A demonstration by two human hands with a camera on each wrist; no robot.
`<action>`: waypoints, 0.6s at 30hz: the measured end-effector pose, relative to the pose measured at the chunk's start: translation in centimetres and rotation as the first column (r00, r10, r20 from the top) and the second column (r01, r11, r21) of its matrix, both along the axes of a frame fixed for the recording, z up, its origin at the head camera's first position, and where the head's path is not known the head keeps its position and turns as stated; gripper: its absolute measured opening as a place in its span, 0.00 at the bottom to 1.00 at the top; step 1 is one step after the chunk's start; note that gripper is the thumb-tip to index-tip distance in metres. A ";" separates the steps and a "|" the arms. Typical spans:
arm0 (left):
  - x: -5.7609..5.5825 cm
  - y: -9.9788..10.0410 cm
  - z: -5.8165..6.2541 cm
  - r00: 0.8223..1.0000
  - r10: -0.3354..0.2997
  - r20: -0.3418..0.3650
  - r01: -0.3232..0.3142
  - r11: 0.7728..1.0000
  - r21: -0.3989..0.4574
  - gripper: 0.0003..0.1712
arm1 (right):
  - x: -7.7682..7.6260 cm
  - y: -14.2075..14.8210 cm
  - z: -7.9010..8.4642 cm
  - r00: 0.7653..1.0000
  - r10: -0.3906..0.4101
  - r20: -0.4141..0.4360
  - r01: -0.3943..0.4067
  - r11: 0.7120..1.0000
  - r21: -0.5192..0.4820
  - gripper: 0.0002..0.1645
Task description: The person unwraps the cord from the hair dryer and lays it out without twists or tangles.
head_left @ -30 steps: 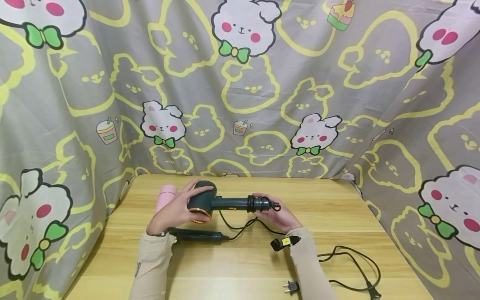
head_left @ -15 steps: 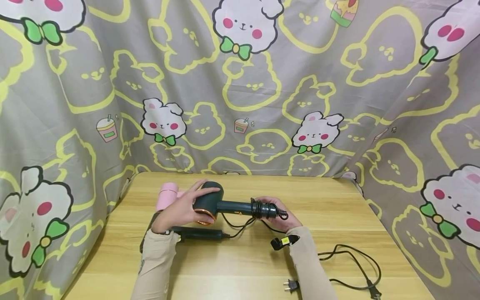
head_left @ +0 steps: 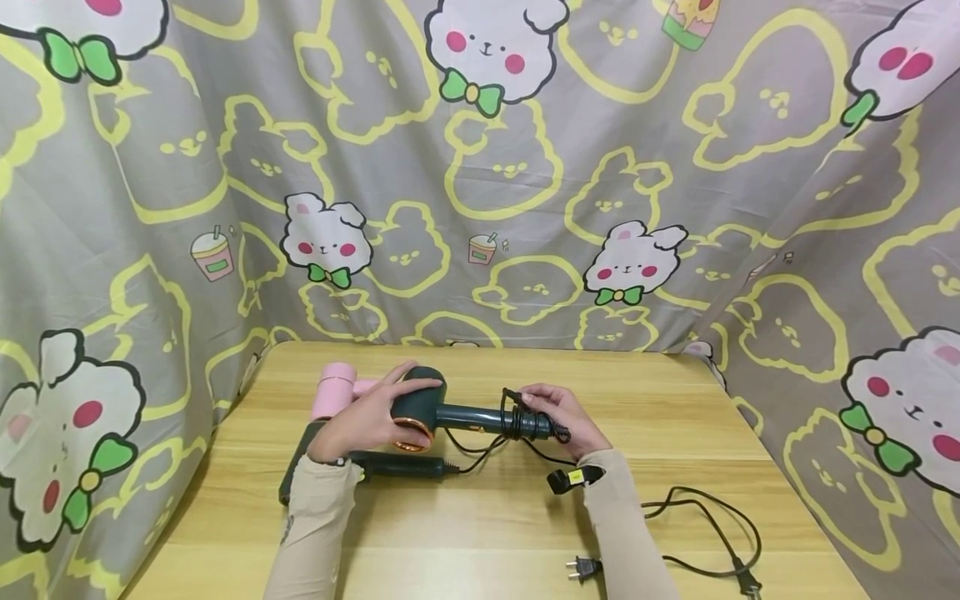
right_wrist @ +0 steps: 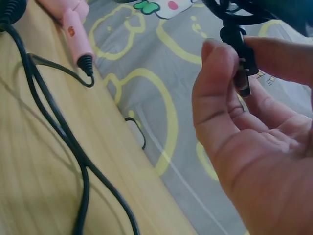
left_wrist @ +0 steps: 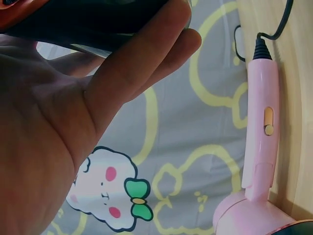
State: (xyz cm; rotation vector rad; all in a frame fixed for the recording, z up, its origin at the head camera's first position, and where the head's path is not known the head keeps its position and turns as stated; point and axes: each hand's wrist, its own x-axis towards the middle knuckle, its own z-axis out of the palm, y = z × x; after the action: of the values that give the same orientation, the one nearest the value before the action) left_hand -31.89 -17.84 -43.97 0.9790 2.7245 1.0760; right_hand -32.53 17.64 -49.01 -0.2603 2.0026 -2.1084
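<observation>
Across the middle of the head view, a dark green hair dryer with copper trim is held above the table, its handle pointing right. My left hand grips its head, fingers over the top and thumb below by the copper ring. A black cord is wound round the handle's end. My right hand pinches the plug of that cord between thumb and fingers, beside the windings. Beneath the left wrist lies a second dark green hair dryer, partly hidden by the sleeve.
A pink hair dryer lies on the wooden table behind my left hand. Black cord loops at the front right, with a two-pin plug near the right sleeve. A patterned curtain surrounds the table.
The held hair dryer has shifted slightly right and its handle end has dipped. My right hand has moved from behind the handle's end to the plug, drawing it up from the windings.
</observation>
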 end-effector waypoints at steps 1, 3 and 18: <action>-0.1 0.0 0.0 1.000 -0.003 0.001 0.003 1.000 -0.004 0.50 | 0.0 0.1 0.2 1.000 -0.012 0.002 0.012 1.000 0.000 0.13; -0.2 -0.1 -0.2 1.000 -0.005 0.003 0.005 1.000 -0.005 0.51 | 0.0 0.3 0.5 0.999 -0.038 -0.007 0.038 0.999 0.003 0.12; 0.0 0.5 -0.3 1.000 0.006 -0.008 -0.006 0.999 -0.045 0.49 | 1.5 0.5 4.3 0.986 -0.146 -0.076 0.127 0.969 -0.210 0.12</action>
State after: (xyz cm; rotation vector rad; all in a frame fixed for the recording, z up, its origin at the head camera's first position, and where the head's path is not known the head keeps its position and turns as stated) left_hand -31.92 -17.34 -44.22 0.9708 2.7467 1.0097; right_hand -31.07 18.10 -44.75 -0.2632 1.9023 -2.4348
